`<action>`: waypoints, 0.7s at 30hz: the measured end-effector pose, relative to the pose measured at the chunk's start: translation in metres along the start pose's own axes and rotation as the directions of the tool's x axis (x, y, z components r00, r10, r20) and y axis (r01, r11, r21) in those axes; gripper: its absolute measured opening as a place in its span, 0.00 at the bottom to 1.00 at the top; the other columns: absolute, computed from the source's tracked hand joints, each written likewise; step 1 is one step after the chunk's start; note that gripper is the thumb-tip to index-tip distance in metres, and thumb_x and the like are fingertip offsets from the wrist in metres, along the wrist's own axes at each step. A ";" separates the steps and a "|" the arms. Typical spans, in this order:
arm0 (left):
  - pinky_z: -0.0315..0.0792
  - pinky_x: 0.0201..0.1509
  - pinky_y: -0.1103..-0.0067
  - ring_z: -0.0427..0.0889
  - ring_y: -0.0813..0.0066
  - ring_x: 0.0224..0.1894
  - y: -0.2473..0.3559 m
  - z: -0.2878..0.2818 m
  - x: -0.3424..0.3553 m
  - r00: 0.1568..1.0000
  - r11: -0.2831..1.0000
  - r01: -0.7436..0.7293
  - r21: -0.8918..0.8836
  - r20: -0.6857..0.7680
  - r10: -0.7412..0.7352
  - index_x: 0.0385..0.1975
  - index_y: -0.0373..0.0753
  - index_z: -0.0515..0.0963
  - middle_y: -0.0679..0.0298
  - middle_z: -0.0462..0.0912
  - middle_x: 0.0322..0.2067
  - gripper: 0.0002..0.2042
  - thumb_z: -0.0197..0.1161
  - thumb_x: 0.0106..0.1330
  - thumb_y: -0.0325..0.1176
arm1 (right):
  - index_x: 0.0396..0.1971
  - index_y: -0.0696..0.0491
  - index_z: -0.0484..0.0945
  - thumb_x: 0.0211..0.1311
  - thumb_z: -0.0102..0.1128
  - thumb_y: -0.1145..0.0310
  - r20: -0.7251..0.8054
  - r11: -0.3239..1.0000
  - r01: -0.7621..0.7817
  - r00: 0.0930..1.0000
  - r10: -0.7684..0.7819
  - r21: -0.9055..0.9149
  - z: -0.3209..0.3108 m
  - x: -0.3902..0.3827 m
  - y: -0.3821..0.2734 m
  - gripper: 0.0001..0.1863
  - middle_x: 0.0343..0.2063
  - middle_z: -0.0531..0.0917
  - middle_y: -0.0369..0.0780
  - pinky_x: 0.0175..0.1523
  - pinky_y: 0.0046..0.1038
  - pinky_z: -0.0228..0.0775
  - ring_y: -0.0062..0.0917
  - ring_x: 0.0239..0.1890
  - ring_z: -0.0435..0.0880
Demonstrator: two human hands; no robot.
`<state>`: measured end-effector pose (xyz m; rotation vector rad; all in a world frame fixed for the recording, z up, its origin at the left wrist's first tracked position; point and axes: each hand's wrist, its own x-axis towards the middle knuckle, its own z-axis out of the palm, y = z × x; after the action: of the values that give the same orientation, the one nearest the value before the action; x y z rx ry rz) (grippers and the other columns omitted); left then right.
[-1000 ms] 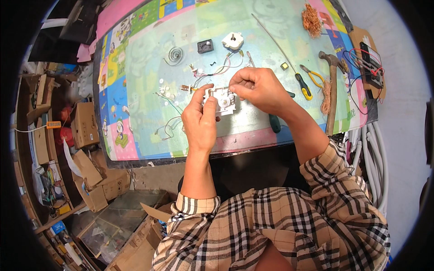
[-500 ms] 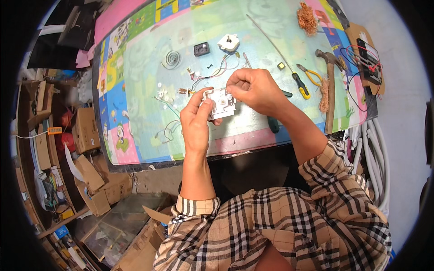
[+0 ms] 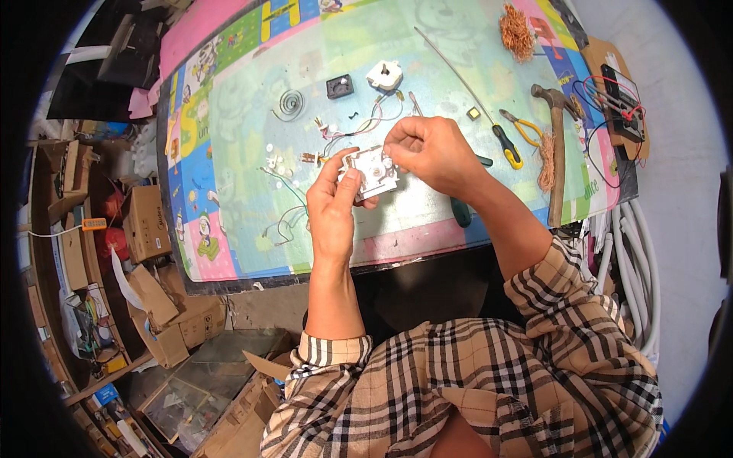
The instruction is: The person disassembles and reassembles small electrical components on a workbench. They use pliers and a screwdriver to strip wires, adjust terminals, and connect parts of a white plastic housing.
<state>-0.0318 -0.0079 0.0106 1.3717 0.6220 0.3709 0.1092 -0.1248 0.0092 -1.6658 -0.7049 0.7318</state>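
Note:
My left hand (image 3: 334, 206) grips a small white plastic mechanism housing (image 3: 372, 177), its thumb on the face and the fingers behind. Metal-looking parts show inside the housing. At the housing's upper right corner my right hand (image 3: 429, 153) is closed in a pinch; whatever sits between its fingertips is hidden. Just beyond the hands lie wires with connectors (image 3: 324, 128). A white round part with a shaft (image 3: 384, 75), a black square case (image 3: 339, 86) and a flat coiled spring (image 3: 290, 105) lie farther back on the table.
Right of my hands lie a long screwdriver (image 3: 505, 145), yellow-handled pliers (image 3: 522, 128), a hammer (image 3: 559, 153) and a multimeter (image 3: 624, 107). Copper wire (image 3: 518, 34) is bundled at the back. Small white pieces (image 3: 276, 164) lie to the left. Cardboard boxes (image 3: 145, 221) crowd the left shelves.
The white housing has turned very slightly in my left hand. Both hands stay in nearly the same place, the right still pinching at the corner.

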 end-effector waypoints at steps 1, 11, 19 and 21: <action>0.74 0.30 0.82 0.79 0.79 0.30 0.000 0.001 0.000 1.000 1.000 -0.002 0.007 0.000 0.002 0.52 0.30 0.73 0.61 0.82 0.35 0.17 0.53 0.68 0.33 | 0.32 0.62 0.79 0.57 0.62 0.71 0.002 1.000 -0.003 1.000 0.003 0.006 0.000 0.000 0.000 0.09 0.21 0.80 0.36 0.32 0.20 0.69 0.14 0.26 0.76; 0.75 0.31 0.81 0.79 0.78 0.31 0.002 0.001 0.000 1.000 1.000 0.006 0.029 0.008 -0.006 0.53 0.31 0.72 0.62 0.82 0.37 0.18 0.54 0.68 0.34 | 0.31 0.61 0.80 0.55 0.63 0.69 -0.038 0.987 0.089 0.995 -0.095 -0.135 0.001 -0.003 -0.003 0.10 0.21 0.79 0.37 0.32 0.21 0.67 0.16 0.24 0.73; 0.75 0.31 0.81 0.80 0.78 0.33 0.000 -0.002 0.000 1.000 1.000 0.003 -0.007 0.006 -0.003 0.54 0.31 0.72 0.61 0.82 0.38 0.19 0.54 0.68 0.35 | 0.27 0.61 0.80 0.52 0.60 0.69 -0.047 0.972 0.157 0.985 -0.168 -0.175 0.001 -0.003 -0.005 0.09 0.23 0.83 0.47 0.34 0.31 0.74 0.34 0.26 0.83; 0.76 0.31 0.81 0.80 0.78 0.33 0.001 -0.001 0.001 1.000 1.000 0.000 -0.007 0.004 0.000 0.54 0.31 0.72 0.61 0.82 0.39 0.19 0.55 0.68 0.35 | 0.27 0.61 0.80 0.53 0.60 0.69 -0.061 0.967 0.175 0.980 -0.189 -0.184 0.001 -0.002 -0.004 0.09 0.24 0.82 0.47 0.34 0.32 0.74 0.35 0.26 0.83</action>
<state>-0.0320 -0.0065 0.0111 1.3661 0.6167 0.3701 0.1063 -0.1252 0.0128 -1.7525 -0.8756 0.4818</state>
